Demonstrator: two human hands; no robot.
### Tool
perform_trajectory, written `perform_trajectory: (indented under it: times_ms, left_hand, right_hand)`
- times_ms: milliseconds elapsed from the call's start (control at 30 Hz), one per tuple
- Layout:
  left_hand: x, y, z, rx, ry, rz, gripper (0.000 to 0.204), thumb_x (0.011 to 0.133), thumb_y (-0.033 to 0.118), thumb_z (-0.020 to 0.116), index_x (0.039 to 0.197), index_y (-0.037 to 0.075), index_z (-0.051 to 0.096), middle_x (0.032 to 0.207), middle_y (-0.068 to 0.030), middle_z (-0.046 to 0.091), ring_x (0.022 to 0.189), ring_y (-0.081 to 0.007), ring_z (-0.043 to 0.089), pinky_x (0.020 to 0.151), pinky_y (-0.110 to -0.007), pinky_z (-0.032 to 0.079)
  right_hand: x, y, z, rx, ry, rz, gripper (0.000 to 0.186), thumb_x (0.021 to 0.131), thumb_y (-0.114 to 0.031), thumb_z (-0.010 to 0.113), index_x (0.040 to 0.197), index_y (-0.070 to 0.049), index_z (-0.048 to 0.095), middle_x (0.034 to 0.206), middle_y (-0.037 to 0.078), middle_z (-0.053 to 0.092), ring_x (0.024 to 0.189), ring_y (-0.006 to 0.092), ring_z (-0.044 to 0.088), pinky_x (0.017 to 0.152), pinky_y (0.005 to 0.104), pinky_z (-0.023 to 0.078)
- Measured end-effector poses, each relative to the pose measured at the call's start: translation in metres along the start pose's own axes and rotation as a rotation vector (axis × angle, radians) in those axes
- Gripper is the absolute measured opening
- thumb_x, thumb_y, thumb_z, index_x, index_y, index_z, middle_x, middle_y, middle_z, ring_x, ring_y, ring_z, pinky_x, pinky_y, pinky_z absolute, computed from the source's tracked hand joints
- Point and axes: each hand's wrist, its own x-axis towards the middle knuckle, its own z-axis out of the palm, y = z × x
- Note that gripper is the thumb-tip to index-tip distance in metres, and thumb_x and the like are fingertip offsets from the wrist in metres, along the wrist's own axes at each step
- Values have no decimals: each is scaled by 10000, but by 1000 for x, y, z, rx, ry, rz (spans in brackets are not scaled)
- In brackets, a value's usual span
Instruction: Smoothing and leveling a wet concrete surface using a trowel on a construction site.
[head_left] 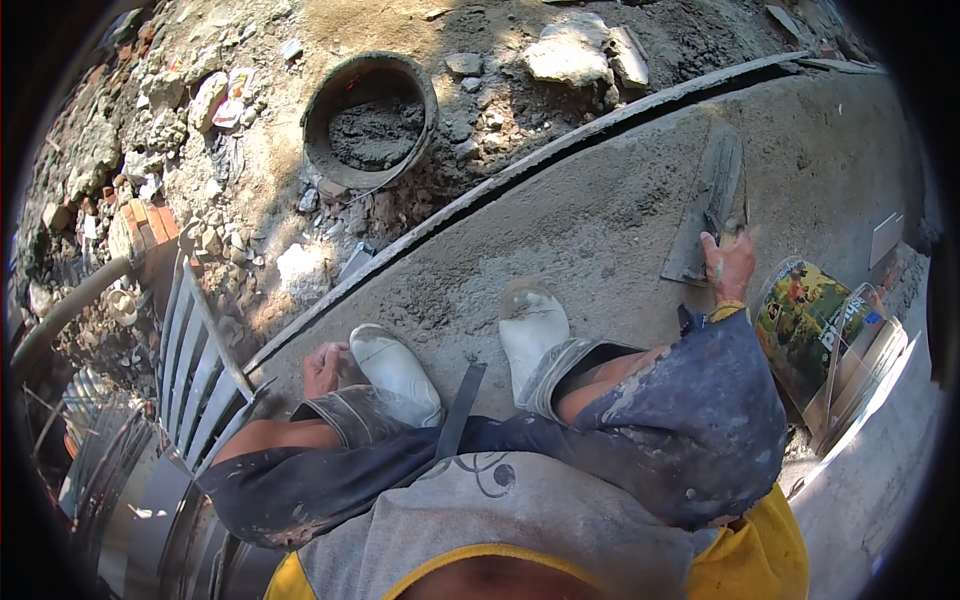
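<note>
My right hand [730,264] is closed round the handle of a long, flat plastering trowel [688,245]. The trowel lies against grey, wet-looking mortar [600,200], its blade pointing away from me. My left hand [321,370] hangs low beside my left boot, its fingers curled, with no tool showing in it. Both white rubber boots [395,372] stand on the mortar surface, and I am crouching with knees bent. Beyond the left boot, a round bucket [315,125] holds grey mortar.
A long, thin edging strip [480,195] borders the mortar on its far side. Rubble and a pale concrete chunk [568,50] lie past it. At left stands a slatted metal rack [200,350]. A printed package [800,315] and stacked tiles [868,375] lean at right.
</note>
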Motion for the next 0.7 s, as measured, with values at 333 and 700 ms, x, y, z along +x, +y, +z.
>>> perform_trajectory:
  times_ms: [333, 700]
  left_hand:
    - [-13, 21, 6, -44, 2, -152, 392, 1004, 359, 566, 927, -10, 675, 638, -38, 593, 541, -132, 583, 527, -283, 439]
    - [-55, 17, -27, -902, 77, -234, 472, 1032, 420, 488, 1341, 69, 553, 817, -71, 661, 830, -277, 685, 765, -452, 578]
  right_hand:
    - [4, 8, 7, 23, -103, 46, 440, 796, -204, 750, 1136, 23, 588, 1025, 265, 662, 978, 455, 635, 855, 459, 495]
    - [4, -4, 3, 45, -136, 13, 405, 820, -178, 717, 1145, 26, 588, 1046, 251, 657, 1005, 438, 632, 882, 440, 489]
